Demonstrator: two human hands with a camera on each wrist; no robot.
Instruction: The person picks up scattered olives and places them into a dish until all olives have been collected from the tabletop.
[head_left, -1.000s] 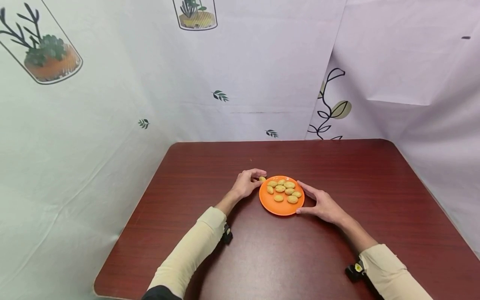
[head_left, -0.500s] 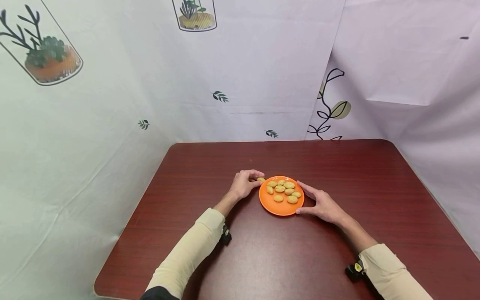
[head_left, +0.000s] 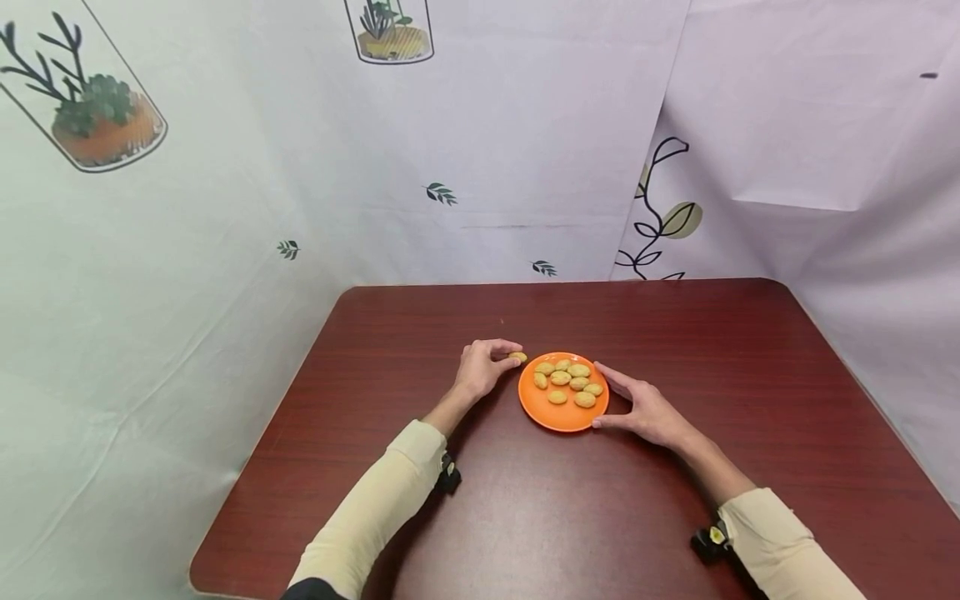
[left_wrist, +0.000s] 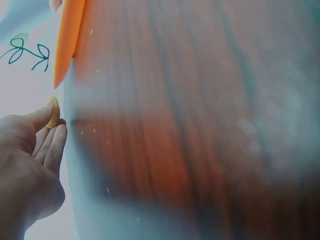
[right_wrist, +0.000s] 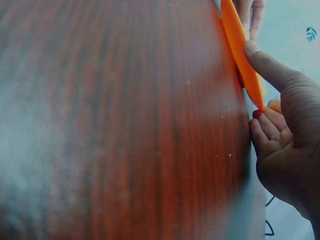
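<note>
An orange plate stands on the table and bears several small yellow oval nut-like pieces. To the left of its rim, my left hand pinches another such yellow piece between thumb and fingers. The left wrist view shows this piece at the fingertips, apart from the plate. My right hand holds the plate's right edge, thumb at the near side and fingers at the far side. In the right wrist view the thumb touches the plate's rim.
The dark red-brown table has rounded corners. Pale printed cloth hangs behind it and at both sides. Each wrist wears a small black camera, one of them under the left cuff.
My left hand has drawn slightly left with the yellow piece, from the plate's rim to a little apart from it. The right hand and plate have stayed in place.
</note>
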